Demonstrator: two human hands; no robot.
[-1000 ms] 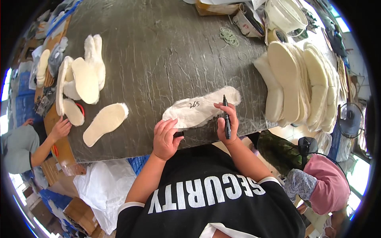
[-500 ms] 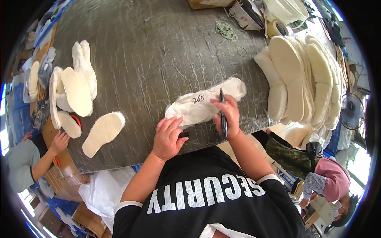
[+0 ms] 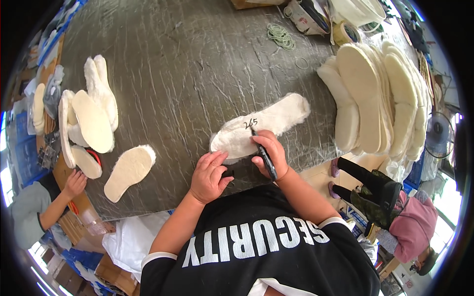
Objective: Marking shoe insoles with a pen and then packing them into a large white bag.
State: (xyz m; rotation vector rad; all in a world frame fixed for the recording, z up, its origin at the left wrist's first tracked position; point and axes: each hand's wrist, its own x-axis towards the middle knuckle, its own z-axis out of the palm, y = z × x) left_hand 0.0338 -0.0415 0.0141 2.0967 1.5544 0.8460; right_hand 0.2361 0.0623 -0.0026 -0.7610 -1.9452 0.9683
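Note:
A white fleecy insole point(image 3: 284, 114) lies slanted in front of me, with dark handwritten marks near its middle. My right hand point(image 3: 274, 152) grips a black marker pen point(image 3: 265, 160), its tip touching or nearly touching the insole just below the marks. The fingers of my left hand point(image 3: 210, 175) are stretched out, their tips resting on the insole's near left end. Between that thumb and forefinger shows a small black piece, perhaps the pen's cap point(image 3: 227, 173); whether it is held or lies on the table I cannot tell.
Thick stacks of cream insoles point(image 3: 363, 98) stand at the right. More insoles point(image 3: 94, 121) and a single one point(image 3: 129, 172) lie left, near a co-worker's hand point(image 3: 75, 183). Pale green rubber bands point(image 3: 281, 37) and a tape roll point(image 3: 345, 33) are at the back. Another person point(image 3: 414, 224) bends at the lower right.
My right hand has come down and left, bringing the pen tip from above the insole to just below the marks. At the lower right the other person's pose has changed.

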